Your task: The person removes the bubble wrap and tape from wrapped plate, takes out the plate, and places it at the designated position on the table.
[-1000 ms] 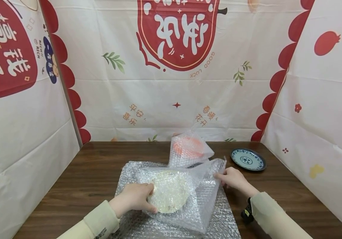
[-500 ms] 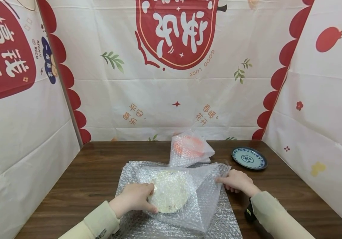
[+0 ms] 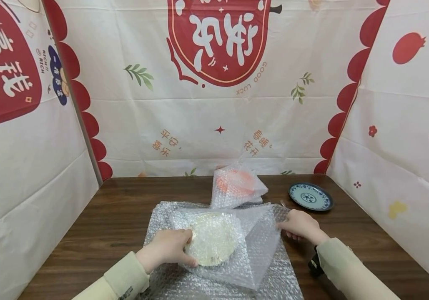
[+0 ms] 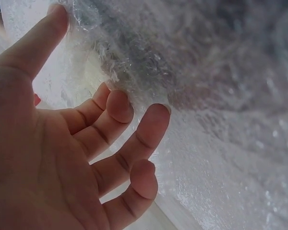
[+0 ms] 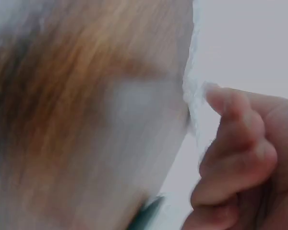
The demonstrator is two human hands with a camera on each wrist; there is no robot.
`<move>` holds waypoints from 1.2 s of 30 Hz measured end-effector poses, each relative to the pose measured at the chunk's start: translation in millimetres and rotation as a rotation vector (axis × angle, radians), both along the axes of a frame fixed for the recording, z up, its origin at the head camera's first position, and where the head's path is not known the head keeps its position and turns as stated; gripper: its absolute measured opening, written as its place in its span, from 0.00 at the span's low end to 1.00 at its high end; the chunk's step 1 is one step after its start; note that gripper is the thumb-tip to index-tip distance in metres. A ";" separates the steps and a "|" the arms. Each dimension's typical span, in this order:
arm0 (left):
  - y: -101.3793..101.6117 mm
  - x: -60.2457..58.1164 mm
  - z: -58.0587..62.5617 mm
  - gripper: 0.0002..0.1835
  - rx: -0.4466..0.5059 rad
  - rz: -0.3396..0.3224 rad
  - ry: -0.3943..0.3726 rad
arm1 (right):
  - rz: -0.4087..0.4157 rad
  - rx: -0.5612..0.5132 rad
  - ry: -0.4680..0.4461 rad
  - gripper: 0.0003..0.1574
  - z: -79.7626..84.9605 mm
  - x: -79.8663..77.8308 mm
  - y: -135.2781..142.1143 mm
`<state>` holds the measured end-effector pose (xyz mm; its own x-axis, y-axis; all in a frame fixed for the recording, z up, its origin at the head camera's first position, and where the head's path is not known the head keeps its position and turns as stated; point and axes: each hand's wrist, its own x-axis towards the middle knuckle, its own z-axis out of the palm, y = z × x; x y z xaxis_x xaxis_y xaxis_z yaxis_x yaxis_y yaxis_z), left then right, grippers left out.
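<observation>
A: Item 1, your L hand?
B: L hand (image 3: pixel 167 248), qty 1: unclenched, fingers loosely bent, thumb and fingertips touching wrap at the disc's edge. Looks like steadying, not gripping.

A: Item 2, your R hand?
B: R hand (image 3: pixel 299 225), qty 1: fingers curled, appears to pinch the outer edge of the bubble wrap (image 3: pixel 263 246); wrist view blurred, so exact grip uncertain.

A: Main piece, loc.?
B: Pale disc (image 3: pixel 214 239), round, seen thru the wrap: immed. right of your L hand, well left of your R. Silvery bubble sheet (image 3: pixel 278 279) lies beneath, approx. between your hands and nearer you.

A: Misc. stock?
B: Wrapped red-orange item (image 3: pixel 237 182), beyond and between both hands. Blue-patterned plate (image 3: pixel 309 197), unwrapped, just past your R hand, on the bench (image 3: pixel 98 241).

A: Step in hand?
B: Prob. mid-handling of the wrap: L anchors the disc, R spreads the loose flap to its right. Folding or unfolding, can't tell.

A: Next move, reqs.?
B: My est.: keep L pressure light but firm, guide the flap w/ R evenly, no tugging, else the disc may slide.
</observation>
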<state>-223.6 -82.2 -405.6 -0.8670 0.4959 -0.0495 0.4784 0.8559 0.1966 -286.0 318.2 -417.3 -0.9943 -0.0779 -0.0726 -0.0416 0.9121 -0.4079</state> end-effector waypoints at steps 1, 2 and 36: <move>0.2 0.0 0.7 0.28 0.001 0.003 -0.003 | -0.002 0.011 0.036 0.25 1.7 1.3 -2.3; 0.3 0.0 1.0 0.28 -0.002 0.006 -0.004 | 0.007 0.033 0.076 0.25 2.9 2.6 -5.1; 3.9 -2.4 10.2 0.28 0.291 -0.207 0.062 | 0.349 0.210 -0.066 0.27 18.2 3.9 -79.0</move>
